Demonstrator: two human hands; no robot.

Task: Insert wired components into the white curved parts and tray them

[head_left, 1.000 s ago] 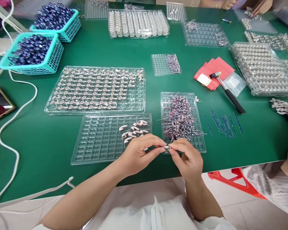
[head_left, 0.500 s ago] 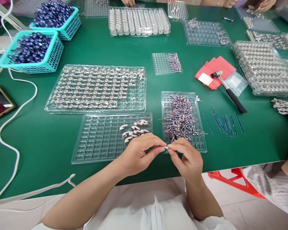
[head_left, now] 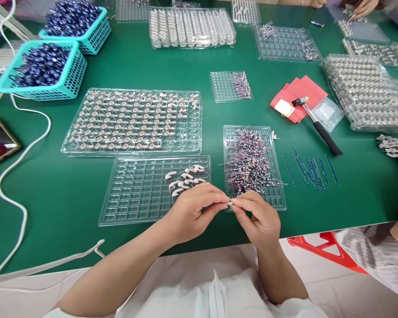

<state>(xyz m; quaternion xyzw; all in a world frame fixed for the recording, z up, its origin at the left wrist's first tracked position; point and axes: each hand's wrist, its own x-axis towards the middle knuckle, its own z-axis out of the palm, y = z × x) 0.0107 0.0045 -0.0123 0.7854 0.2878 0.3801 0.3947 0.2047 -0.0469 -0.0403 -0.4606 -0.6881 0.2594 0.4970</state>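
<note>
at lower centre, the left hand [head_left: 196, 212] and right hand [head_left: 261, 217], fingertips closed, pinch one small white piece [head_left: 230, 203] between them; it could slip if either pinch loosens, and be lost among the wired parts [head_left: 248, 159] just beyond. counting outward: one near tray [head_left: 132, 194] left of centre, roughly ten white pieces [head_left: 187, 176] on it, others perhaps hidden; one second tray [head_left: 277, 198], its wired parts too heaped to count; one hammer [head_left: 322, 132] at right; two teal baskets [head_left: 36, 92], upper left.
</note>
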